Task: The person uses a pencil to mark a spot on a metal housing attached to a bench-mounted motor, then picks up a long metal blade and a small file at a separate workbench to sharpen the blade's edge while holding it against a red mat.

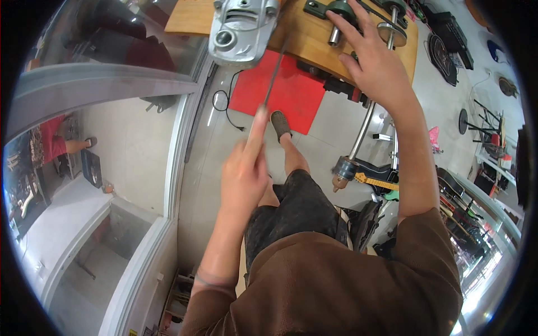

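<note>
My left hand [245,175] is closed around the handle end of a long, thin dark metal rod-like tool [276,75], its index finger stretched along it. The tool slants up toward the bench; its far end is blurred, and I cannot tell whether it touches anything. My right hand [376,64] is spread over the right side of the wooden bench [305,39], holding nothing. Its fingertips lie at a green bearing block [341,8] with a short steel shaft stub [334,37]. A silver cast-metal machine housing [242,33] sits left of the tool.
A long steel shaft [363,130] runs from the bench toward me, ending in a chuck [344,169]. Below lie a red mat [302,106] and a black cord [227,101]. A glass-panelled frame [178,151] stands left; guitars [457,190] stand at right.
</note>
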Demonstrator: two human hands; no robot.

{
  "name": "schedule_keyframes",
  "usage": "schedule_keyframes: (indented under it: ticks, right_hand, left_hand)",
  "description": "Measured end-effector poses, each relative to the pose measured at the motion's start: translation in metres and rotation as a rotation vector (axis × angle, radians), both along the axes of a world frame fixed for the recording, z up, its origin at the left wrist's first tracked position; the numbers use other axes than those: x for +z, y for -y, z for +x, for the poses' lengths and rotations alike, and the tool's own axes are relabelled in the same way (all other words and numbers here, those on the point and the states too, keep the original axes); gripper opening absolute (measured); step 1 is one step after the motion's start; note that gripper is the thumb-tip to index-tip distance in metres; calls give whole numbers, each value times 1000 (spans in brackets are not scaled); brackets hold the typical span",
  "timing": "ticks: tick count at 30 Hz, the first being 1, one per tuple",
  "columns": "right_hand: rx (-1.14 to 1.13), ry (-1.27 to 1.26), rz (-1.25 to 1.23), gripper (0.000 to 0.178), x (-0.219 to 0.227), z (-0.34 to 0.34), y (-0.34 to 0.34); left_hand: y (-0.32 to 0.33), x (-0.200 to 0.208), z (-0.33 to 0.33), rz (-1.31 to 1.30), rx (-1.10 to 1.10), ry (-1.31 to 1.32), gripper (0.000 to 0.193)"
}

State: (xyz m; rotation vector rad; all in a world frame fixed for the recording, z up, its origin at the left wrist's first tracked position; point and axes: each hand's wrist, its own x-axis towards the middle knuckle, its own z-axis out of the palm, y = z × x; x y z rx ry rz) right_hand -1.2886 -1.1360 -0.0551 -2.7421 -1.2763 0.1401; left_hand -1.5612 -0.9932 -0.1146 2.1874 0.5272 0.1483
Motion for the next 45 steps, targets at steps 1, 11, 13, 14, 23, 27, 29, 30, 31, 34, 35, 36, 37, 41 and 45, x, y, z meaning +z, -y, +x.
schedule_keyframes:
  ticks: [1, 11, 13, 14, 23, 27, 29, 30, 31, 34, 35, 36, 37, 41, 45]
  right_hand:
    - [14, -6, 7, 73, -2, -1, -4]
    - [-103, -84, -94, 74, 4, -4, -1]
    - [-10, -27, 37, 73, -1, -3, -1]
    - [-25, -25, 34, 73, -3, -1, 3]
    - [35, 46, 72, 72, -9, 4, 10]
    - [20, 22, 32, 71, -11, -4, 10]
    - [6, 21, 38, 70, -12, 2, 12]
    - [26, 56, 58, 71, -17, 2, 14]
    - [44, 95, 76, 71, -19, 4, 17]
    - [31, 14, 37, 71, -11, 0, 8]
    - [39, 17, 64, 71, -11, 1, 9]
    - [39, 16, 60, 71, -13, 2, 11]
    - [55, 59, 84, 70, -17, 4, 14]
    - [41, 52, 72, 70, -16, 4, 16]
    - [9, -4, 34, 70, -14, 2, 9]
  left_hand:
    - [-4, 1, 16, -7, -3, 11, 72]
    - [3, -8, -17, 0, -3, -12, 72]
    - [-8, 2, 47, -55, 29, 114, 76]
    - [-5, 1, 44, -58, 14, 116, 76]
    - [-1, -6, 14, 56, 7, 173, 69]
    - [-2, 9, 40, -91, 59, -153, 72]
    - [5, -15, -6, 47, 9, 124, 71]
    - [6, -22, -22, 95, -7, 216, 71]
    - [5, -23, -29, 148, -12, 215, 70]
    - [1, -2, 22, 62, 38, 91, 70]
    - [0, 2, 34, -8, 53, 37, 70]
    - [0, 6, 44, -74, 71, -21, 70]
    - [1, 7, 43, -83, 66, -8, 70]
    - [8, -16, -16, 152, -15, 153, 71]
    - [-1, -7, 14, 159, -13, 223, 72]
